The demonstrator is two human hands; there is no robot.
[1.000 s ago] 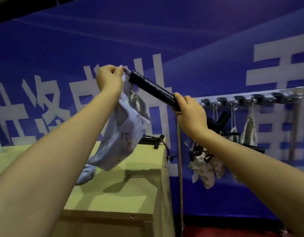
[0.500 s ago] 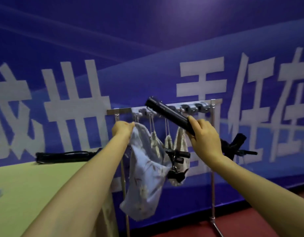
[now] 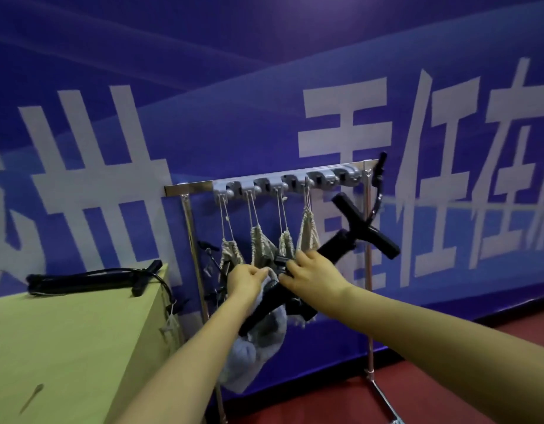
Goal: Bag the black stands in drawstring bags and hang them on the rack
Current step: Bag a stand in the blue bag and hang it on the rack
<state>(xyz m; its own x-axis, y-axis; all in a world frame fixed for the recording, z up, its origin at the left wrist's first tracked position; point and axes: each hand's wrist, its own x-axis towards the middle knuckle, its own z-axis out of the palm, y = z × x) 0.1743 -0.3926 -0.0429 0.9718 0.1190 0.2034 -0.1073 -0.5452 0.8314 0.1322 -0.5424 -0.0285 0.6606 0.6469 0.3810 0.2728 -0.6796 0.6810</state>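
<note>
– black stand, where's it sitting?
– middle of the frame, slanting from lower left up to the right. its cross-piece is up near the right post of the rack.
– who's got it?
– the right hand, fingers curled over the shaft about midway along.
– and the left hand?
– just beside it on the left, fingers bunched and pinching the top edge of a pale blue-grey drawstring bag. the bag hangs below both hands, into the lower middle of the frame.
– is the stand inside it?
– its lower end lies against the cloth. whether the tip is in the mouth i can't tell, it's too blurred.
– what's on the rack?
– a grey hook strip along the bar, with four hung bags on cords, right behind the hands.
– and the left side?
– a yellow-green table, with a second stand lying flat at its far edge. a blue banner with white characters runs behind everything, and there's red floor at lower right.
</note>
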